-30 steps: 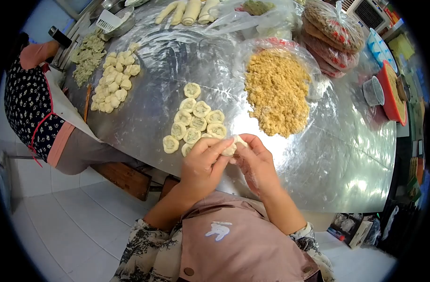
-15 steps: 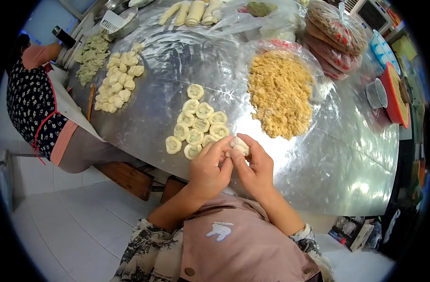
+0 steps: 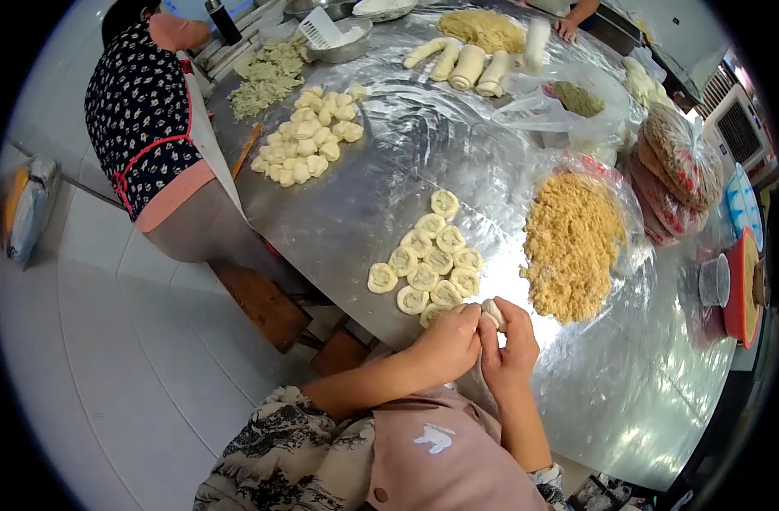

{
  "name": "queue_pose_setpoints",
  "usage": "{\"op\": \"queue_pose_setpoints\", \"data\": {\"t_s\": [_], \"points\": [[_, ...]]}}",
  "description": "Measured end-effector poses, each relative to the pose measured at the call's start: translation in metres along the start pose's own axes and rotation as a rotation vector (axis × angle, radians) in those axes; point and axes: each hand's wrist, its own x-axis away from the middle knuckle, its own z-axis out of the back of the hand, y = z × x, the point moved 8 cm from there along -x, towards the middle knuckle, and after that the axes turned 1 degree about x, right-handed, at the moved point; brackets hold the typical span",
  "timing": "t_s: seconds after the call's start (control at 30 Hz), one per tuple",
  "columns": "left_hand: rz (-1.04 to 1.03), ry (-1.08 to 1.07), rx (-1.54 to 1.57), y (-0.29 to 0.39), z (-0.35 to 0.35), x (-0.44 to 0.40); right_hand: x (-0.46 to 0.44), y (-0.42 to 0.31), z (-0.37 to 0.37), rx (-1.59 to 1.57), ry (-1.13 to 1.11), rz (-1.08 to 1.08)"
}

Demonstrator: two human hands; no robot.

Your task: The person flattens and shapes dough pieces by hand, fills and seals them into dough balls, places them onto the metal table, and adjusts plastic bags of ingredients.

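A small pale dough piece (image 3: 494,312) is pinched between my two hands above the near part of the metal table. My left hand (image 3: 447,345) has its fingertips closed against the dough's left side. My right hand (image 3: 510,347) curls round it from the right, thumb and fingers gripping it. Just beyond my left hand lies a cluster of flattened dough rounds (image 3: 423,276), each with a hollowed, greenish centre; the nearest one is partly hidden by that hand. To the right of the cluster spreads a heap of golden crumbly filling (image 3: 574,247) on plastic.
Dough lumps (image 3: 309,140) and a greenish mass (image 3: 268,77) lie at the far left, beside another person (image 3: 147,119). Rolled dough (image 3: 467,68) sits at the back. Bagged goods (image 3: 675,175), a clear cup (image 3: 714,281) and a red basin (image 3: 741,294) stand right.
My view has swung left, so the table and its contents appear farther right and lower. Both hands still hold the dough piece; the left hand has turned, its back now facing up more.
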Motion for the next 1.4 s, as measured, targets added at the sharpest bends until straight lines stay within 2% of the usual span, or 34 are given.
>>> {"op": "queue_pose_setpoints", "data": {"t_s": [0.1, 0.27, 0.37, 0.43, 0.47, 0.5, 0.57, 0.63, 0.7, 0.77, 0.83, 1.0, 1.1, 1.13, 1.23, 1.33, 1.4], "points": [[-0.003, -0.044, 0.031, -0.002, -0.003, 0.001, 0.002, 0.017, -0.002, -0.17, -0.076, -0.141], [-0.019, -0.144, 0.056, -0.011, -0.01, 0.003, 0.004, 0.013, 0.002, -0.104, -0.064, -0.097], [0.003, -0.257, 0.065, -0.009, -0.009, 0.003, 0.004, 0.007, 0.004, 0.002, 0.0, -0.032], [-0.048, -0.472, 0.248, 0.009, -0.011, 0.011, 0.004, 0.014, 0.006, 0.117, 0.036, -0.017], [-0.073, -0.583, 0.339, 0.025, -0.009, 0.017, 0.008, 0.046, 0.004, 0.055, 0.021, -0.257], [-0.141, -0.635, 0.394, 0.048, 0.001, 0.021, 0.009, 0.065, 0.009, -0.001, 0.066, -0.301], [-0.259, -0.376, 0.471, 0.056, 0.02, 0.014, 0.012, 0.087, 0.012, -0.233, 0.104, -0.428], [0.256, -0.308, 0.635, 0.004, 0.01, 0.009, 0.007, 0.072, 0.006, -0.394, -0.016, -0.463], [0.24, -0.217, 0.532, -0.031, 0.011, 0.001, 0.005, 0.064, -0.003, -0.534, -0.106, -0.436], [0.298, -0.208, 0.644, -0.043, 0.007, 0.005, 0.008, 0.052, -0.016, -0.79, -0.168, -0.598], [0.341, -0.212, 0.618, -0.039, 0.007, 0.009, 0.013, 0.046, -0.029, -1.018, -0.189, -0.709], [0.256, -0.214, 0.779, -0.037, 0.003, 0.008, 0.015, 0.027, -0.05, -0.929, -0.377, -0.688], [0.279, -0.218, 0.799, -0.043, 0.006, 0.006, 0.013, 0.031, -0.057, -0.807, -0.336, -0.587], [0.319, -0.21, 0.817, -0.046, 0.006, 0.008, 0.004, 0.02, -0.054, -0.675, -0.297, -0.447], [0.363, -0.183, 0.867, -0.05, 0.008, 0.01, 0.001, 0.025, -0.063, -0.534, -0.27, -0.354], [0.374, -0.127, 0.863, -0.056, 0.019, 0.009, 0.009, 0.026, -0.08, -0.729, -0.394, -0.586], [0.302, -0.04, 0.712, -0.07, 0.034, 0.005, 0.01, 0.019, -0.082, -0.707, -0.415, -0.594]]}}
